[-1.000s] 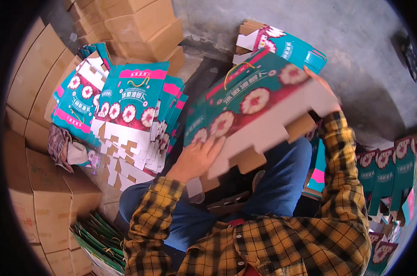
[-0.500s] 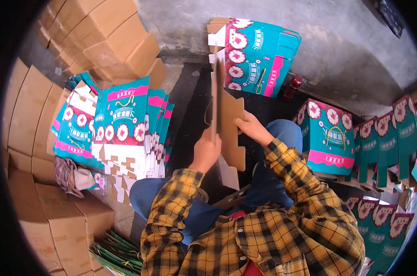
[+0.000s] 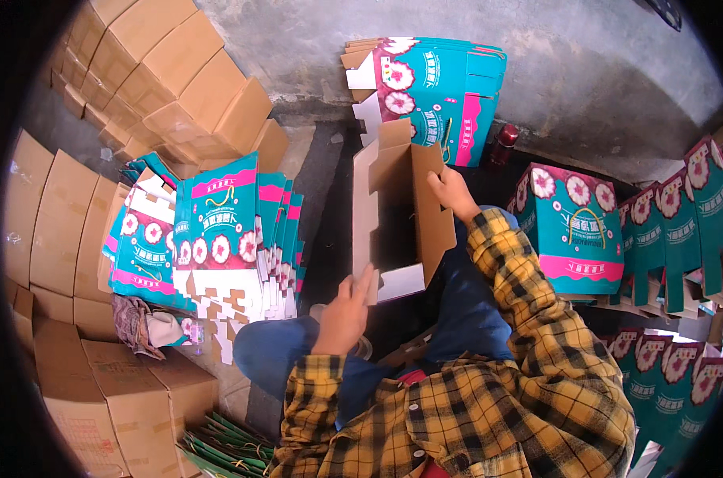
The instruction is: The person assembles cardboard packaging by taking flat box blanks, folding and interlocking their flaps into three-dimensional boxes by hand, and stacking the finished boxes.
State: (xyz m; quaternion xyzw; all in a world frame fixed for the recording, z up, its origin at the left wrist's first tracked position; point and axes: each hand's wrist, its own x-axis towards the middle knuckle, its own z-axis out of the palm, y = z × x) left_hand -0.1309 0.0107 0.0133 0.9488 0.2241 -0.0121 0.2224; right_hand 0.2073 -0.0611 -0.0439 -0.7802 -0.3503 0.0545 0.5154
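Observation:
An opened-out cardboard box (image 3: 436, 215) stands between my hands, showing its plain brown inside and white flaps. Its folded walls surround a dark gap through the middle. At its upper right wall, my right hand (image 3: 454, 197) is closed over the edge, thumb on the inner face. My left hand (image 3: 345, 313) pinches the lower left corner by a white flap, its fingertips partly hidden. Behind the box, a stack of flat teal, pink and purple printed cartons (image 3: 449, 88) leans on the wall.
Flat printed cartons (image 3: 219, 215) lie piled at left beside stacked brown boxes (image 3: 178, 60). An assembled teal box (image 3: 578, 227) stands at right, near rows of similar cartons (image 3: 680, 231). A dark red bottle (image 3: 504, 145) stands by the wall. Green folded cartons (image 3: 227, 448) sit lower left.
The flattened carton, seen edge-on before, has been spread into an open box shape. My left hand has moved down to its lower corner, and my right hand has risen slightly along its right wall.

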